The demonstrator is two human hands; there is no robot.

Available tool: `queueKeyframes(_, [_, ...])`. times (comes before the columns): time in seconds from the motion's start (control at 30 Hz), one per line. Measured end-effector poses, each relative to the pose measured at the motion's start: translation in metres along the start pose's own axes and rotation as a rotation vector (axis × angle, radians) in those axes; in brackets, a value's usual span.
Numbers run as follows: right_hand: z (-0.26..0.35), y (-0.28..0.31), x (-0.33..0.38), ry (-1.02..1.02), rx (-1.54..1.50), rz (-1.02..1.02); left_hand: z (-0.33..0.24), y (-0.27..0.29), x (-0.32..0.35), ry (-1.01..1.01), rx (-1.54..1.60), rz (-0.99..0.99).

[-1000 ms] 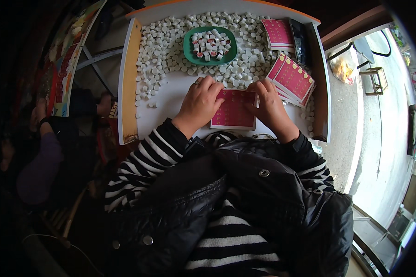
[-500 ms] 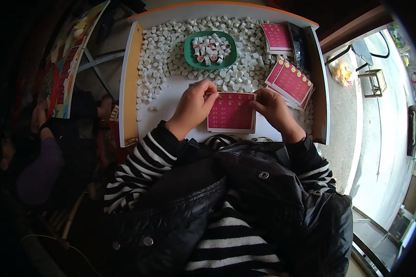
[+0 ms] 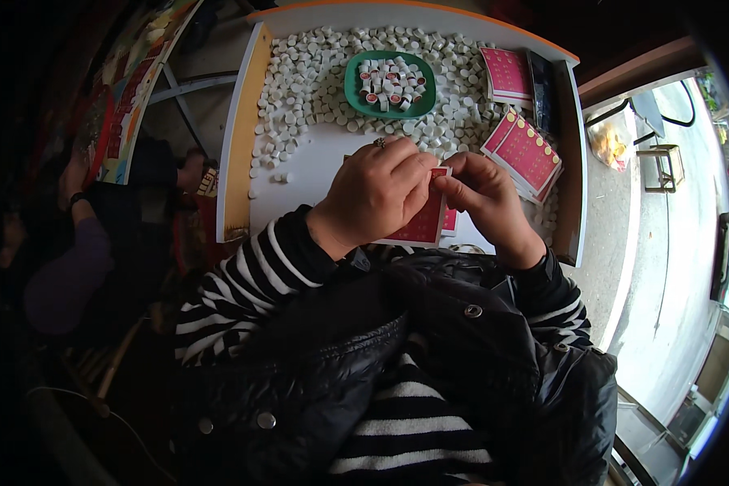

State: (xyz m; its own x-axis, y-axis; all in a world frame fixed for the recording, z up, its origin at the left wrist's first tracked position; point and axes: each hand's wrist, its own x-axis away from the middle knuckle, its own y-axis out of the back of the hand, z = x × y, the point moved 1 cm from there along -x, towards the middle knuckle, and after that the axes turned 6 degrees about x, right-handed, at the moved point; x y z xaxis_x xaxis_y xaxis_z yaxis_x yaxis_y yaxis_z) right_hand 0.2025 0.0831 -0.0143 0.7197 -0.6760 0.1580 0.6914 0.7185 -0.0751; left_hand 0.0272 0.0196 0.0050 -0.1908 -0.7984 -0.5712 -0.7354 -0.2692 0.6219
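the shallow box [image 3: 243, 138] surrounds the green plate [image 3: 353, 87]. below the plate, the left hand [image 3: 381, 190] lies bent over the left part of one pink card [image 3: 417, 230]; i cannot tell whether it grips. the right hand [image 3: 490, 194] pinches the card's upper right corner between thumb and forefinger. the left hand hides much of the card, and a second pink sheet [image 3: 450, 222] shows only as a strip beside its edge. right of the plate are two pink piles [image 3: 526, 154], sheets overlapping, uncounted, and one black packet [image 3: 544, 93]. small white caps [image 3: 300, 89], too many to count, lie around and in the plate.
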Motion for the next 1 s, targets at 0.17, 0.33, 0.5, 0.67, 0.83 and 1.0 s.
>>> queueKeyframes(0.17, [-0.008,0.001,-0.001,0.103,0.002,0.007,0.002,0.000,0.000,0.034,0.195,-0.034])
queueKeyframes(0.33, [-0.006,0.001,0.001,0.147,0.053,-0.003,0.001,0.001,-0.002,0.059,0.227,-0.023])
queueKeyframes(0.5, [0.009,-0.001,0.004,0.104,0.131,-0.078,0.002,0.002,-0.003,0.028,0.206,-0.026])
queueKeyframes(0.67, [-0.001,0.008,0.000,0.159,0.180,-0.024,0.004,0.011,-0.005,0.006,0.103,0.029])
queueKeyframes(0.83, [-0.003,0.013,-0.002,0.167,0.021,-0.047,0.019,0.029,0.011,0.320,0.371,-0.018])
queueKeyframes(1.0, [-0.008,0.016,-0.001,0.077,-0.172,-0.020,0.022,0.028,0.025,0.642,1.156,-0.159])
